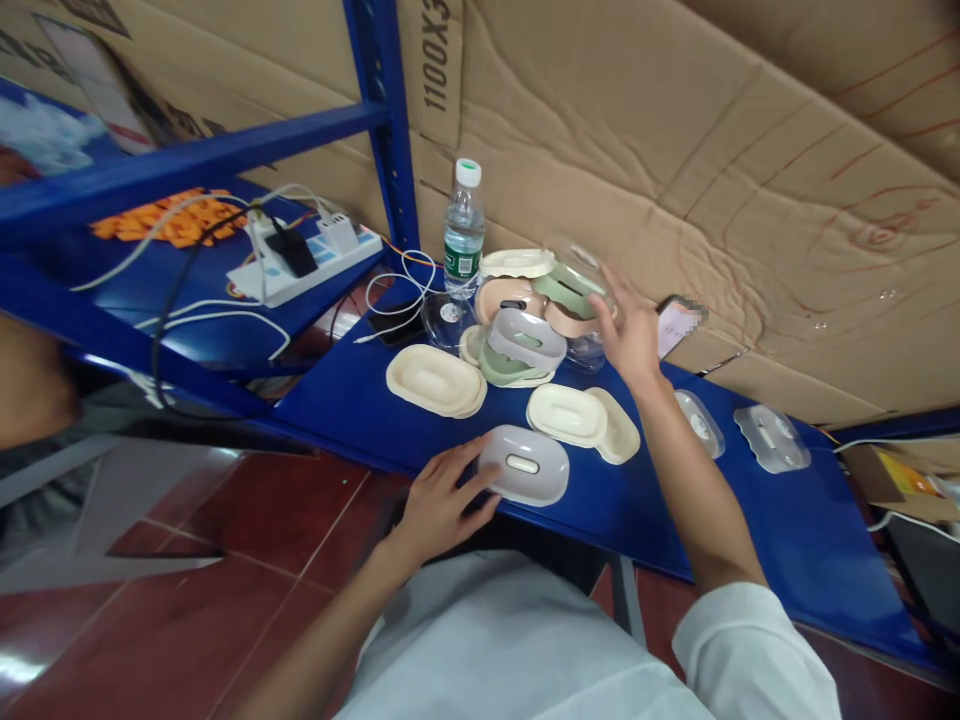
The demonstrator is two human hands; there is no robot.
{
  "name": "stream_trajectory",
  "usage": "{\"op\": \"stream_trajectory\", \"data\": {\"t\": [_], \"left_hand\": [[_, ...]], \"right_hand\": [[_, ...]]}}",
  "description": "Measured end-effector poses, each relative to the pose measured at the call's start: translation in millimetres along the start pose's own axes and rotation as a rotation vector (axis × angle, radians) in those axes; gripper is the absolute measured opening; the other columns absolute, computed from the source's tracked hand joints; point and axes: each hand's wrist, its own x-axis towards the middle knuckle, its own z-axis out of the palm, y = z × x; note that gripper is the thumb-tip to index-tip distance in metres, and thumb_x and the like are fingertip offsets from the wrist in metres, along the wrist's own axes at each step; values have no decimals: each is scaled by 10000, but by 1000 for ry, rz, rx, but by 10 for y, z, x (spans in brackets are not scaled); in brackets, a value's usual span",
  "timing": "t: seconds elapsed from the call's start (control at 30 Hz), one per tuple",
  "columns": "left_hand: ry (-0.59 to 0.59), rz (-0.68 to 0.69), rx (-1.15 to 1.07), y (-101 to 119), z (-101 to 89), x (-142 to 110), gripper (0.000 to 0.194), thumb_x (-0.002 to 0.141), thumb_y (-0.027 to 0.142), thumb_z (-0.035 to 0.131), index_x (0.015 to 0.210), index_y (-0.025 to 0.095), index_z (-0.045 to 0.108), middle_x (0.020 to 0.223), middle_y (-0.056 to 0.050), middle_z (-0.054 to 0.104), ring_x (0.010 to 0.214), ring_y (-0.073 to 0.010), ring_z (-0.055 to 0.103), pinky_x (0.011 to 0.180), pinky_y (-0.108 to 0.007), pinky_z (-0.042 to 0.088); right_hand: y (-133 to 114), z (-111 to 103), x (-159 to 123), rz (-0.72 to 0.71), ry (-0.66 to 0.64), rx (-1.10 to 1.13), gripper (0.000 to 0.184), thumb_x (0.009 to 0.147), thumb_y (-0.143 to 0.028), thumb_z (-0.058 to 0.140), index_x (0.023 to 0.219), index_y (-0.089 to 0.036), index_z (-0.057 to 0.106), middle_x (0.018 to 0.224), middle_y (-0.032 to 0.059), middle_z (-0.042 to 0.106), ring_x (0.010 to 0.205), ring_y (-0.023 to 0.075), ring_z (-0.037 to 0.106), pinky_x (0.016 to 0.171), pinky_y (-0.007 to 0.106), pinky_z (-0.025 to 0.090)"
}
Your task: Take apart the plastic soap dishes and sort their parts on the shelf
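Note:
At the table's front edge, my left hand (pixel 448 497) has its fingers over the left end of a grey oval plastic dish (pixel 551 463) with a pale slot in its middle. My right hand (pixel 628 328) reaches to a pile, thumb and fingers around the right end of a green oval piece with a slot (pixel 566 289); part of the grip is hidden. A clear cover (pixel 581 257) shows behind it. The pile also has another grey piece (pixel 527 340) and a peach one (pixel 499 297). Cream oval trays (pixel 435 378) and more cream trays (pixel 568 415) lie in front.
A water bottle (pixel 464 235) stands behind the pile, beside a white cable (pixel 390 280). Clear covers (pixel 772 438) lie at right, and a phone (pixel 677 325) leans on the cardboard (pixel 675 150). A power strip (pixel 289 275) sits on the blue shelf at left.

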Motion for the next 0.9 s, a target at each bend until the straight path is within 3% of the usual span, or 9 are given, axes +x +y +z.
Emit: {"op": "stream_trajectory", "data": {"t": [0.1, 0.2, 0.3, 0.37, 0.6, 0.9], "left_hand": [[-9, -4, 8, -3, -12, -5, 378, 971, 271, 725, 1345, 266, 672, 1491, -154, 677, 1261, -296, 731, 1061, -442, 594], [-11, -20, 0, -14, -2, -11, 533, 978, 295, 739, 1483, 249, 575, 1484, -166, 685, 1249, -292, 742, 1053, -425, 592], [26, -19, -6, -27, 36, -16, 657, 968, 319, 763, 1556, 229, 483, 1454, -183, 704, 1228, -295, 755, 1024, -419, 598], [46, -17, -4, -33, 64, -20, 718, 962, 326, 775, 1584, 226, 432, 1447, -194, 706, 1241, -300, 752, 1009, -420, 600], [35, -79, 7, -11, 72, -44, 771, 969, 385, 776, 1613, 272, 368, 1599, -227, 568, 1358, -312, 689, 981, -410, 603], [-19, -67, 36, -1, 55, -28, 544, 995, 372, 729, 1503, 276, 560, 1604, -187, 578, 1355, -295, 690, 1018, -406, 583]], "right_hand": [[-268, -212, -645, 11, 9, -16, 530, 1105, -473, 523, 1605, -301, 540, 1623, 79, 574, 1548, 326, 502, 1300, 600, 414], [-486, -327, -1418, 52, -39, -19, 595, 1079, -347, 599, 1653, -396, 454, 1643, 42, 548, 1553, 329, 494, 1279, 616, 455], [-682, -328, -2028, 112, -70, -10, 672, 1055, -274, 646, 1669, -421, 413, 1634, 39, 557, 1526, 331, 530, 1235, 604, 517], [-811, -273, -2250, 129, -83, 10, 690, 1050, -236, 655, 1674, -396, 409, 1635, 49, 559, 1527, 326, 530, 1233, 587, 523], [-1058, -7, -2253, 29, -172, 60, 736, 1058, -226, 646, 1709, -372, 334, 1652, 63, 537, 1596, 320, 432, 1257, 565, 501], [-1111, 84, -2362, -50, -236, 19, 817, 1037, -235, 686, 1735, -314, 270, 1656, 108, 527, 1622, 336, 379, 1274, 570, 479]]}}
